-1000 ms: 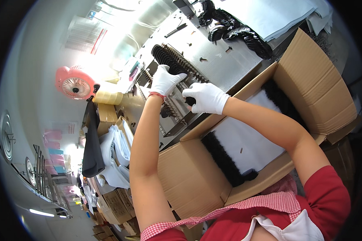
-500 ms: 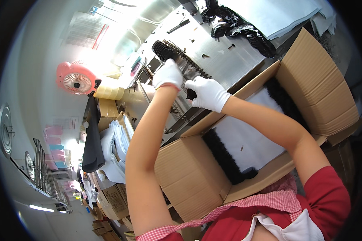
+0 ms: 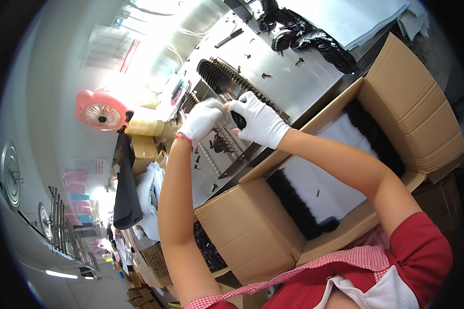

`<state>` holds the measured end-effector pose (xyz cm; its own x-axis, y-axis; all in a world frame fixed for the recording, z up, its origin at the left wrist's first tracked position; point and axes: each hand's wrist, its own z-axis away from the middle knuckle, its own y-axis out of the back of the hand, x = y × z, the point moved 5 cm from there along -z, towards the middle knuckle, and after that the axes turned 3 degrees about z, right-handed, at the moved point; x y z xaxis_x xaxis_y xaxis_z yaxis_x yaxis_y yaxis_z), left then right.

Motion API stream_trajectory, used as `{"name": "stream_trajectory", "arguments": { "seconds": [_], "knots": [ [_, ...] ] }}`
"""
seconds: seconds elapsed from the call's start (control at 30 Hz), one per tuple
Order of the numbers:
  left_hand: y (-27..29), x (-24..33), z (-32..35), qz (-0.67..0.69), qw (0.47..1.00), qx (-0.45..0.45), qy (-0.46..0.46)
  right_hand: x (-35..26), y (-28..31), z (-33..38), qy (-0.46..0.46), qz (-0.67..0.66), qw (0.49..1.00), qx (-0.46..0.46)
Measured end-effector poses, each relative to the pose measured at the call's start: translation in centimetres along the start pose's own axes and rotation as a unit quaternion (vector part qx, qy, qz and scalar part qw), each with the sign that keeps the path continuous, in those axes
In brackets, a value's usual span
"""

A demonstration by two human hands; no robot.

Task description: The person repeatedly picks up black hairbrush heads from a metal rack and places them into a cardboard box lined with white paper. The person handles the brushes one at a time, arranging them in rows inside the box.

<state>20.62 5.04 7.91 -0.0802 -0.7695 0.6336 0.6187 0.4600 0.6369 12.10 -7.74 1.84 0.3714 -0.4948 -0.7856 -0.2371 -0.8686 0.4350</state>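
My right hand (image 3: 260,121), in a white glove with bare fingertips, is closed around a black rounded piece (image 3: 238,120). Close against it is my left hand (image 3: 203,121), gloved too, its fingers smeared by motion; whether it holds anything is unclear. Both hands are over a metal rack (image 3: 242,85) on the steel worktop. Thin black oval pieces (image 3: 214,76) stand in a row at the rack's far end, beside a line of small brass-coloured fittings. Near my left hand, dark parts (image 3: 219,143) sit on the rack's lower section.
An open cardboard box (image 3: 260,221) in front of me holds a white sheet (image 3: 322,180) between black bristly rows. Bundled black pieces (image 3: 314,41) lie at the back right, near pale blue sheets (image 3: 366,20). Loose screws and a pen (image 3: 229,38) lie on the worktop. A pink fan (image 3: 102,113) is at left.
My left hand has come back from the row of black pieces to beside my right hand. The right hand has shifted slightly left and up, still holding the black piece.
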Motion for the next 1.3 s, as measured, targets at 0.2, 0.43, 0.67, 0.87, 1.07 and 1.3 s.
{"name": "stream_trajectory", "arguments": {
  "seconds": [0.2,0.43,0.67,0.87,1.07,1.3],
  "knots": [
    [4.0,-4.1,-8.8,-0.139,0.961,0.231,-0.062,1.2,-2.4,0.2,0.018,0.053,0.995,-0.081],
    [1.9,-1.3,-11.2,-0.173,0.963,0.206,-0.021,1.8,-1.7,0.4,0.082,0.034,0.993,-0.072],
    [0.8,2.1,-9.8,-0.429,0.866,0.255,0.041,1.6,-1.6,0.3,0.021,0.044,0.997,-0.054],
    [2.0,-2.0,-6.7,-0.512,0.815,0.269,0.035,1.1,-2.1,0.1,-0.055,0.029,0.998,0.023],
    [3.3,-5.3,-2.2,-0.324,0.869,0.361,-0.094,0.3,-2.1,-0.4,-0.057,0.008,0.998,0.038],
    [-3.9,-4.6,1.9,0.077,0.972,0.183,-0.123,-0.5,-1.8,-1.3,0.052,-0.06,0.997,0.008]
  ]
}}
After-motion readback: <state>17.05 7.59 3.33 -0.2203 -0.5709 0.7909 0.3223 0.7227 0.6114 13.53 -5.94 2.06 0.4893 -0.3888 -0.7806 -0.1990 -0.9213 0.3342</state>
